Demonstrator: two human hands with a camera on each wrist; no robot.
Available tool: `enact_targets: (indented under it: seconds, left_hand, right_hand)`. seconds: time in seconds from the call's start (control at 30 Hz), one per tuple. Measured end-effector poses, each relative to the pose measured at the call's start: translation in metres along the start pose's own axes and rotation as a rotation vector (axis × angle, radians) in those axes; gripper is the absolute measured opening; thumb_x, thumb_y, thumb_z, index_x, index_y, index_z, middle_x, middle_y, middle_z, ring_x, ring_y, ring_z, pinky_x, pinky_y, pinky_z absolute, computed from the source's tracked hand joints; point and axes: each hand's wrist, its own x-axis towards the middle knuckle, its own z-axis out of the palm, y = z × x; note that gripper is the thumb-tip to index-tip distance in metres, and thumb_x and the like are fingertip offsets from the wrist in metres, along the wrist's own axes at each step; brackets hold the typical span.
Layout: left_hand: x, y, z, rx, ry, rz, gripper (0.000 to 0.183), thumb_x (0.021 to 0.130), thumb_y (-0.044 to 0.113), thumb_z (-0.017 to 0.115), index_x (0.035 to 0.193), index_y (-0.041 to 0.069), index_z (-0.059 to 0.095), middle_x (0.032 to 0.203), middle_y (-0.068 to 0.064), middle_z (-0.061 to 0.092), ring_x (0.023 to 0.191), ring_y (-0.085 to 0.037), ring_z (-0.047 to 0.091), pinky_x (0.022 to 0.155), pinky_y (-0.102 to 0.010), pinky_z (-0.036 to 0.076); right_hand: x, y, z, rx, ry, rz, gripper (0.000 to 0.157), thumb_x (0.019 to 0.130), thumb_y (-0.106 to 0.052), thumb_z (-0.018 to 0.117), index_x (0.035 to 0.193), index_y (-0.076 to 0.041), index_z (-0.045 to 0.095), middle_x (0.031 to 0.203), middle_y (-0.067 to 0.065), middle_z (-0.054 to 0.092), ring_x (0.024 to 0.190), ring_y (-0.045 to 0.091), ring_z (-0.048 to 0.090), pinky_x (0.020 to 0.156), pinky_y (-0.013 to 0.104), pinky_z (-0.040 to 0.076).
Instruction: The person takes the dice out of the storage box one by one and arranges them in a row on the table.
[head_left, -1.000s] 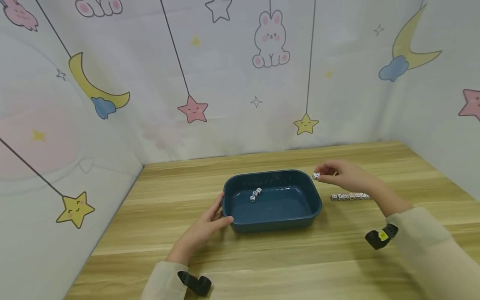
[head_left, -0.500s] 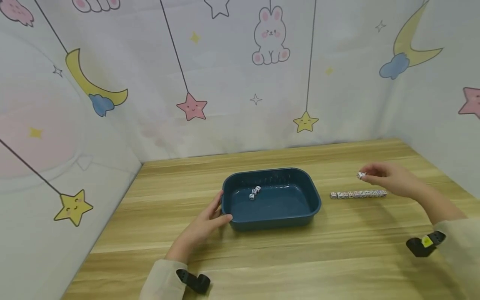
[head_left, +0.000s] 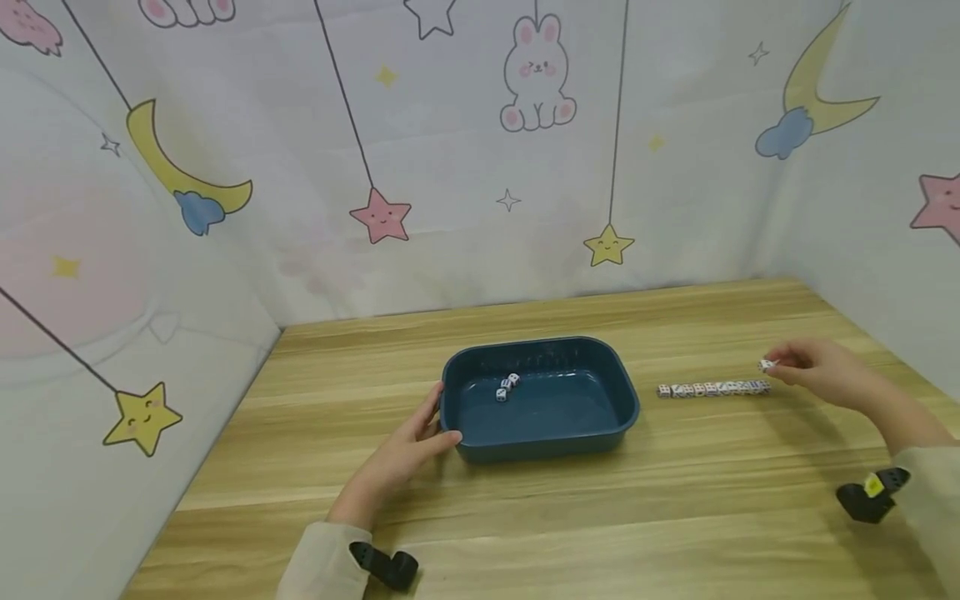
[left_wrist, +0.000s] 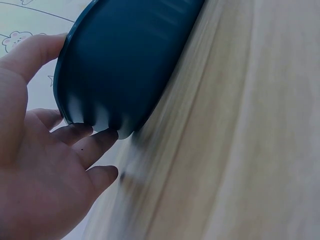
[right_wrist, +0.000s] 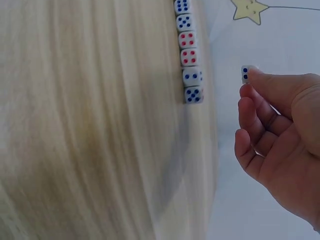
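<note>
My left hand [head_left: 408, 454] holds the left end of a dark blue plastic basin [head_left: 551, 444], thumb at its near corner and fingers against the end wall. In the left wrist view, the fingertips [left_wrist: 111, 134] press along the basin's outer side [left_wrist: 120, 60]. Inside the basin are three white dice [head_left: 507, 387], close together. My right hand [head_left: 821, 372] pinches one white die [head_left: 766, 365] between thumb and fingers, above the right end of a straight row of dice [head_left: 712, 389]. Blue and red pips show on the row's end dice [right_wrist: 188, 57] in the right wrist view.
The wood-grain table [head_left: 480, 525] carries the basin and the row, which lies just right of the basin. A pale curtain [head_left: 450, 150] printed with stars, moons and a bunny stands behind and at both sides.
My right hand has carried the die from beside the basin's right rim rightward to the far end of the row, then slightly lower. The left hand stays at the basin.
</note>
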Motion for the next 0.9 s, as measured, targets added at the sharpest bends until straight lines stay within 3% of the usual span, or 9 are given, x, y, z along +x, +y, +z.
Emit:
enact_targets:
  seconds: [0.17, 0.3, 0.63, 0.9]
  left_hand:
    - [-0.001, 0.0, 0.0, 0.001, 0.003, 0.002, 0.081, 0.094, 0.021, 0.062, 0.157, 0.023, 0.011, 0.162, -0.007, 0.013, 0.143, -0.032, 0.027, 0.115, -0.05, 0.022]
    - [-0.001, 0.0, 0.0, 0.001, -0.004, 0.004, 0.081, 0.095, 0.022, 0.062, 0.157, 0.023, 0.011, 0.162, -0.007, 0.012, 0.143, -0.032, 0.027, 0.114, -0.05, 0.022]
    - [-0.001, 0.0, 0.0, -0.008, -0.003, 0.006, 0.08, 0.095, 0.022, 0.062, 0.156, 0.023, 0.011, 0.162, -0.007, 0.012, 0.143, -0.031, 0.027, 0.115, -0.05, 0.022]
    - [0.0, 0.0, 0.0, -0.008, -0.001, 0.007, 0.08, 0.095, 0.022, 0.062, 0.156, 0.024, 0.012, 0.162, -0.006, 0.012, 0.143, -0.03, 0.027, 0.115, -0.051, 0.021]
  right_hand:
    - [-0.001, 0.012, 0.002, -0.066, 0.001, 0.013, 0.031, 0.096, -0.018, 0.059, 0.11, 0.01, 0.061, 0.093, 0.014, 0.068, 0.085, 0.02, 0.06, 0.072, 0.037, 0.049]
    - [-0.003, 0.022, 0.005, -0.085, 0.005, 0.014, 0.029, 0.095, -0.014, 0.059, 0.109, 0.012, 0.061, 0.091, 0.015, 0.067, 0.085, 0.025, 0.062, 0.073, 0.04, 0.049]
    - [-0.003, 0.032, 0.013, -0.074, -0.005, 0.024, 0.024, 0.094, -0.013, 0.06, 0.106, 0.007, 0.062, 0.087, 0.008, 0.066, 0.08, 0.019, 0.058, 0.07, 0.036, 0.046]
    - [-0.002, 0.034, 0.019, -0.077, -0.007, -0.003, 0.022, 0.095, -0.013, 0.06, 0.106, 0.006, 0.062, 0.091, 0.018, 0.068, 0.088, 0.039, 0.063, 0.077, 0.055, 0.048]
